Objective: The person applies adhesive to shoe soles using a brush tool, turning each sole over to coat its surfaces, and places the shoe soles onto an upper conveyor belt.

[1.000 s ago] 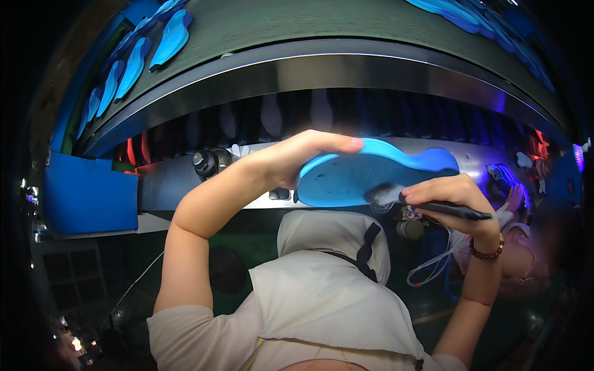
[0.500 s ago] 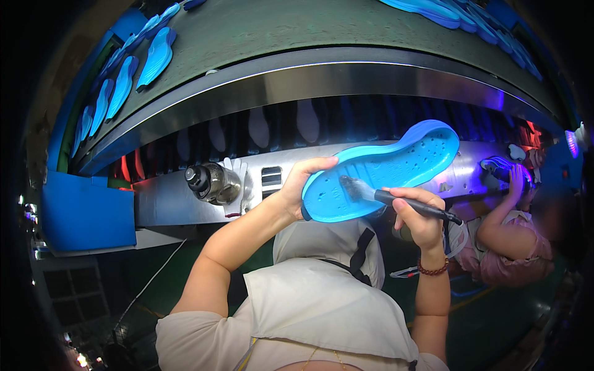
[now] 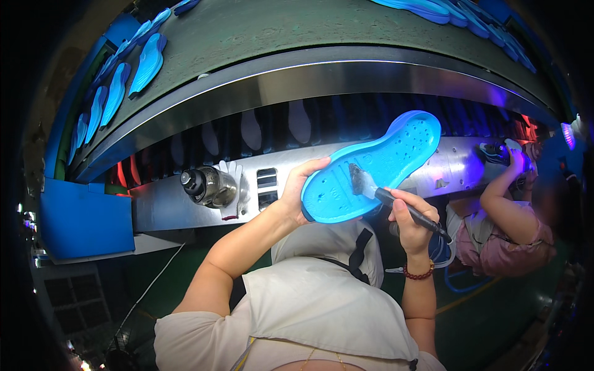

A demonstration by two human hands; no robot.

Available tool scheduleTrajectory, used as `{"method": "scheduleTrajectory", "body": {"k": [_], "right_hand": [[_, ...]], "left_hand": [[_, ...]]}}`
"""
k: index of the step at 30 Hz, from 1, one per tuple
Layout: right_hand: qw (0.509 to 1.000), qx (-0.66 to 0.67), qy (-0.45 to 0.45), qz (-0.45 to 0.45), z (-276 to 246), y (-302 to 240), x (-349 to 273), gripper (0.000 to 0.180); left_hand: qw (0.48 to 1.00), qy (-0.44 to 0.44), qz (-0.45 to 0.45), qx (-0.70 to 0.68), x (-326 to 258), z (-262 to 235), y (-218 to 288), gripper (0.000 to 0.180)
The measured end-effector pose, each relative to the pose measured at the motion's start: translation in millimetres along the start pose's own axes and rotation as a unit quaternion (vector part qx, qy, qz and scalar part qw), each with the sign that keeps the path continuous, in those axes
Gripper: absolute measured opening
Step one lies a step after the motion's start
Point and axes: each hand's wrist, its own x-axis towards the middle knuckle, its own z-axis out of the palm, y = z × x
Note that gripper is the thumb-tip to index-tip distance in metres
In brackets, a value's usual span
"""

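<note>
My left hand (image 3: 298,191) grips the heel end of a bright blue shoe sole (image 3: 377,167), holding it tilted up with its dimpled inner face toward me. My right hand (image 3: 411,219) holds a black-handled brush (image 3: 387,196). The brush's bristle tip rests on the sole's heel area. Both forearms rise from the lower edge over a white apron.
A curved grey conveyor belt (image 3: 278,31) carries several blue soles (image 3: 148,62) above a steel rail (image 3: 322,77). A dark bottle (image 3: 207,185) and white glove (image 3: 232,185) sit on the steel ledge. A blue bin (image 3: 83,219) stands left. Another person (image 3: 504,229) works at right.
The sole has tilted up and moved right, from lying flat to angled. The brush has gone from the sole's edge onto its heel area.
</note>
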Motion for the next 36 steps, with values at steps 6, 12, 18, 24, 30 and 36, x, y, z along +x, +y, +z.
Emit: {"method": "scheduleTrajectory", "body": {"k": [6,12,18,24,30,36], "right_hand": [[0.997,-0.051,-0.012,-0.048,0.8,3.0,-2.1,0.016],[0.981,-0.128,-0.050,-0.139,-13.6,-6.9,7.3,0.015],[0.964,-0.229,0.036,-0.133,-26.8,4.2,26.8,0.017],[0.976,-0.205,0.049,-0.062,4.0,18.5,34.9,0.020],[0.972,0.058,-0.226,0.011,-3.3,-11.2,12.1,0.024],[0.942,0.320,0.034,0.094,-30.8,15.2,20.9,0.046]], "left_hand": [[1.000,0.001,-0.013,-0.018,-7.6,-2.8,0.4,0.054],[0.998,0.032,-0.049,-0.017,-19.5,-6.1,6.0,0.054],[0.998,0.014,-0.049,-0.028,-23.8,-13.3,6.9,0.057],[0.999,0.030,-0.006,-0.011,-17.2,-14.3,-0.6,0.056],[0.989,0.067,0.077,0.111,-29.3,-27.9,12.5,0.054],[0.892,0.074,0.423,0.138,-62.6,16.9,109.3,0.056]]}}
